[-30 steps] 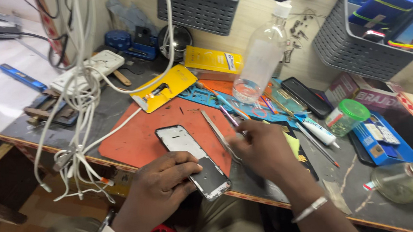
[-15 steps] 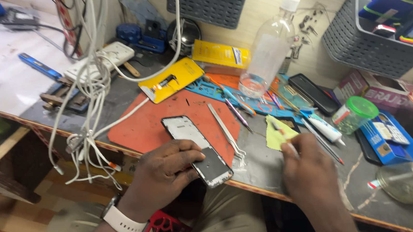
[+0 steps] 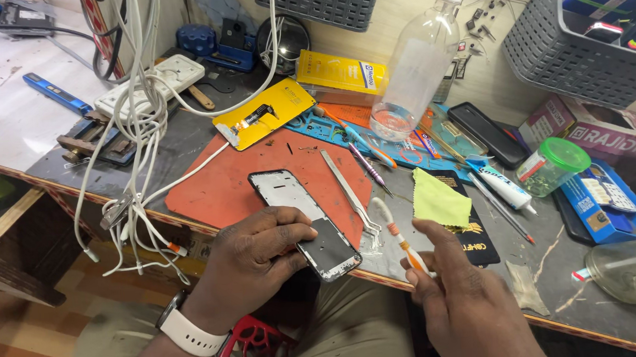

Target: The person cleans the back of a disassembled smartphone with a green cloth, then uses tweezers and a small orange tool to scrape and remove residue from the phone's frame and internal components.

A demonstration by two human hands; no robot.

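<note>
Right hand (image 3: 465,302) has lifted a toothbrush (image 3: 397,238), pinched; left hand (image 3: 260,253) clasps phone frame (image 3: 302,220) beside it.

The scene is evenly and brightly lit from above, and only soft, short shadows are cast beneath the left hand (image 3: 253,257) and the right hand (image 3: 468,302). Glare is seen on the clear plastic bottle (image 3: 415,67) and on the pale far-left surface. Focus is held across the bench. Wide-angle bending is noticed at the edges.
</note>
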